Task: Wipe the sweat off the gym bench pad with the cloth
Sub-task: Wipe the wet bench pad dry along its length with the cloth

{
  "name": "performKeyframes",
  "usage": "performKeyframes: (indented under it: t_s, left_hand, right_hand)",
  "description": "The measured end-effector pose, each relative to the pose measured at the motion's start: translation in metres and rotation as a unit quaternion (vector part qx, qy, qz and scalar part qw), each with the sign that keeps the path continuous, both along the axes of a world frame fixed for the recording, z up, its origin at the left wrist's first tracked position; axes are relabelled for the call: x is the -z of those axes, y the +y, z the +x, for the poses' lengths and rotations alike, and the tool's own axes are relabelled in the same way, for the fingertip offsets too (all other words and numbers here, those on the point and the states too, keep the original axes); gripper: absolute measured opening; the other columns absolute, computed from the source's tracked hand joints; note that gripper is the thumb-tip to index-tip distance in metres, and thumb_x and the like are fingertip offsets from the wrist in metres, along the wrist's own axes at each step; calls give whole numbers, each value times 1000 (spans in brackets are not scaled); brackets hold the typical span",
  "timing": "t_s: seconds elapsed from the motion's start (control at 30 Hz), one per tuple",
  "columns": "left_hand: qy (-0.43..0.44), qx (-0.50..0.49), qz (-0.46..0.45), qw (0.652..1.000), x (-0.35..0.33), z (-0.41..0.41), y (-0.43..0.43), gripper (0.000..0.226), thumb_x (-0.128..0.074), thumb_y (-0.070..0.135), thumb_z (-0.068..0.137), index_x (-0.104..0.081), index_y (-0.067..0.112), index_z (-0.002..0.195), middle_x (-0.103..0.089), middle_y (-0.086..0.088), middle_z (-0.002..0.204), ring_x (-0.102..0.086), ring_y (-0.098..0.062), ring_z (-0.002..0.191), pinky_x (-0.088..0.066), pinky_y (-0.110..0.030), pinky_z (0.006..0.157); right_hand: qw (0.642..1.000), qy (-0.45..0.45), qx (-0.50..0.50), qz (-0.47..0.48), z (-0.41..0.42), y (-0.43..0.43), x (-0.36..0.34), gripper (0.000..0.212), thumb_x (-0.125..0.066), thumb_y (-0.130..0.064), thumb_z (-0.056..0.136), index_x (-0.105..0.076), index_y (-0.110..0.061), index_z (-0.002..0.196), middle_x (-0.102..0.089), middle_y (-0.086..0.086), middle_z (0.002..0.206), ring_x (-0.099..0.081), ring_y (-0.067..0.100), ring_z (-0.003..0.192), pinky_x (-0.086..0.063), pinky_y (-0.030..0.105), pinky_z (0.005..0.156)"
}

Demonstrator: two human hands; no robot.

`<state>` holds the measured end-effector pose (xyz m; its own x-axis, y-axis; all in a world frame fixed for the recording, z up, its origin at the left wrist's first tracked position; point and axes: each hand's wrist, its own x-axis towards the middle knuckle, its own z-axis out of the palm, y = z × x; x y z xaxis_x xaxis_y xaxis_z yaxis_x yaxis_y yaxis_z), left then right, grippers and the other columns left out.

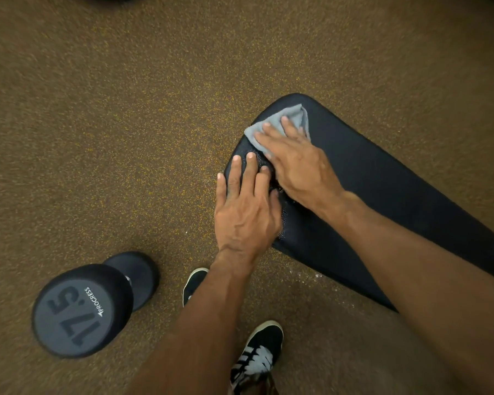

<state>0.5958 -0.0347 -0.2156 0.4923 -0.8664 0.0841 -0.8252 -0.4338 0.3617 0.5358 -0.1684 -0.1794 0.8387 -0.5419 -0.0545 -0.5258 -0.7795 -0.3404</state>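
A black gym bench pad (382, 178) runs from the frame's centre toward the lower right. A grey cloth (293, 116) lies on its far rounded end. My right hand (295, 163) presses flat on the cloth with straight fingers, covering its near half. My left hand (247, 206) rests flat on the pad's left edge, fingers spread and straight, just beside the right hand. A patch of wet droplets (281, 212) shows on the pad between and below the two hands.
A black dumbbell (89, 303) marked 7.5 lies on the speckled brown rubber floor (126, 109) at the lower left. My two black shoes, the left (193, 283) and the right (258, 352), stand on the floor below the pad's near edge.
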Motion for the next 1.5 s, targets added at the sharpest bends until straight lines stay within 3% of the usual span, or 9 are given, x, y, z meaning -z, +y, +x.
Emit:
performKeyframes:
  t_s: [0.17, 0.3, 0.5, 0.7, 0.83, 0.97, 1.17, 1.37, 1.5]
  left_hand:
    - [-11, 6, 15, 1000, -2, 0, 0, 49, -41, 37, 101, -55, 13, 140, -41, -13, 160, -30, -35, 152, -25, -57, 122]
    - [4, 5, 11, 1000, -4, 0, 0, 48, -42, 37, 100, -56, 13, 139, -43, -13, 158, -31, -34, 151, -27, -57, 122]
    - [51, 1, -33, 998, -8, 8, 4, 35, -59, 35, 96, -62, 15, 125, -50, -10, 153, -39, -32, 148, -34, -53, 118]
    - [83, 3, -38, 996, -10, 11, 5, 31, -62, 37, 96, -61, 15, 118, -50, -10, 152, -40, -30, 147, -38, -53, 117]
    - [70, -2, -34, 997, -14, 13, 7, 28, -66, 36, 94, -60, 14, 111, -53, -15, 143, -48, -35, 139, -48, -55, 107]
    - [55, 9, -22, 998, -13, 11, 7, 30, -62, 36, 97, -61, 14, 117, -52, -18, 145, -42, -36, 144, -41, -57, 114]
    - [57, -2, -70, 996, -6, 10, 11, 32, -59, 34, 99, -67, 12, 121, -56, -21, 137, -47, -38, 141, -41, -54, 115]
    - [45, 8, -105, 993, -7, 9, 24, 31, -54, 29, 99, -70, 7, 114, -64, -21, 131, -50, -39, 138, -39, -48, 116]
    - [26, 10, -92, 995, -9, 10, 22, 34, -54, 31, 98, -71, 8, 117, -65, -18, 131, -53, -38, 136, -43, -50, 113]
  right_hand:
    - [999, 25, 21, -4, -28, -18, -11, 47, -40, -9, 97, -49, -19, 142, -43, 1, 151, -31, 25, 144, -44, 46, 105]
    - [997, 24, 66, 24, 11, -13, -13, 45, -40, -14, 101, -43, -19, 146, -37, 3, 155, -21, 30, 148, -34, 47, 108]
    - [999, 14, -49, 4, -44, 1, -13, 51, -39, -9, 92, -50, -16, 142, -46, 3, 149, -34, 25, 143, -46, 41, 102]
    - [998, 23, 60, 0, -27, -8, -11, 48, -43, -5, 96, -47, -12, 143, -43, 8, 151, -32, 29, 144, -42, 46, 106]
    - [1000, -15, 25, 8, -28, 21, -6, 44, -42, -10, 94, -54, -9, 137, -52, 10, 144, -41, 30, 139, -51, 47, 95]
    - [998, 37, -45, -26, -71, 12, -12, 52, -31, -13, 93, -48, -14, 142, -45, 3, 150, -36, 24, 142, -51, 46, 99]
    - [996, -13, 93, 4, -23, 17, -6, 43, -40, -15, 98, -52, -11, 138, -47, 10, 148, -37, 27, 142, -50, 51, 96]
    - [998, 4, -46, -43, -61, 37, -8, 50, -36, -10, 91, -54, -11, 138, -49, 5, 147, -40, 24, 139, -46, 37, 102]
    - [998, 19, 25, -47, -53, 20, -8, 49, -42, -6, 91, -51, -10, 140, -46, 7, 149, -40, 26, 140, -51, 45, 98]
